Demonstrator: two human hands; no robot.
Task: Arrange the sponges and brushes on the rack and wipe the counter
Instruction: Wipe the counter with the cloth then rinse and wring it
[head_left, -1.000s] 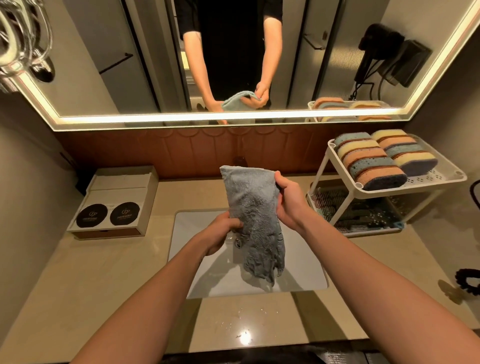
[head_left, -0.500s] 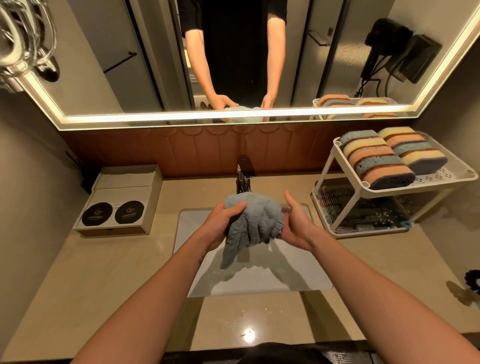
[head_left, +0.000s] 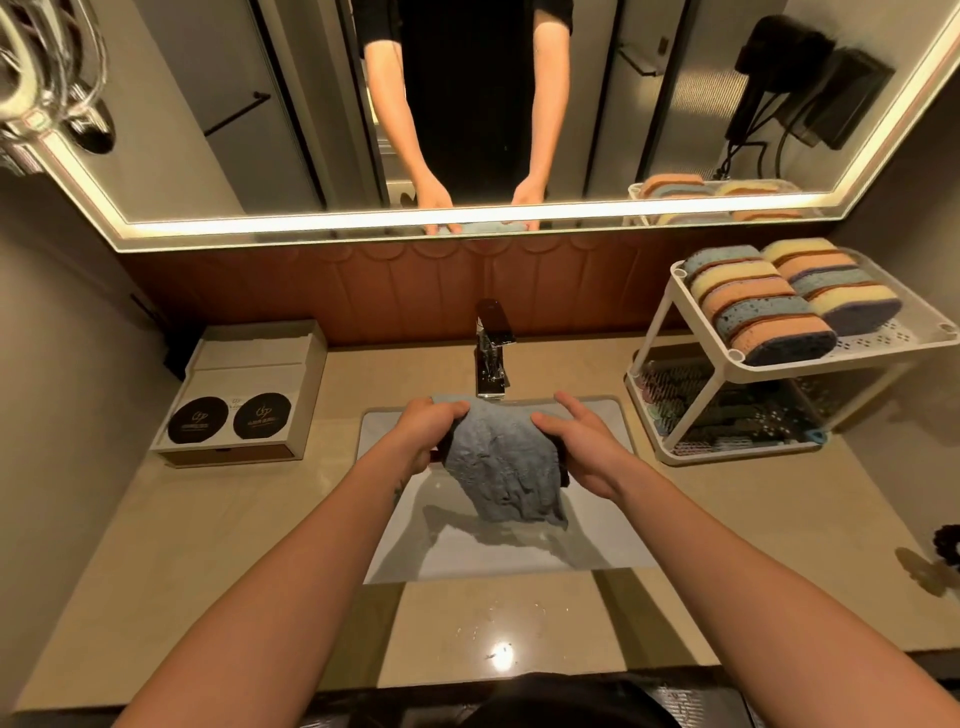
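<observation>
Drips from crumpled grey-blue terry cloth (head_left: 501, 467), clutched by left hand (head_left: 428, 434) and right hand (head_left: 579, 449) over white rectangular sink (head_left: 597, 543), could wet surrounding beige counter (head_left: 737, 545).

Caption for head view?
Left hand and right hand hold a grey cloth over the sink; sponges stacked atop the rack.

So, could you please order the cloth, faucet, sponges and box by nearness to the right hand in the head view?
1. cloth, held in the right hand
2. faucet, just behind
3. sponges, on rack, right
4. box, far left
</observation>
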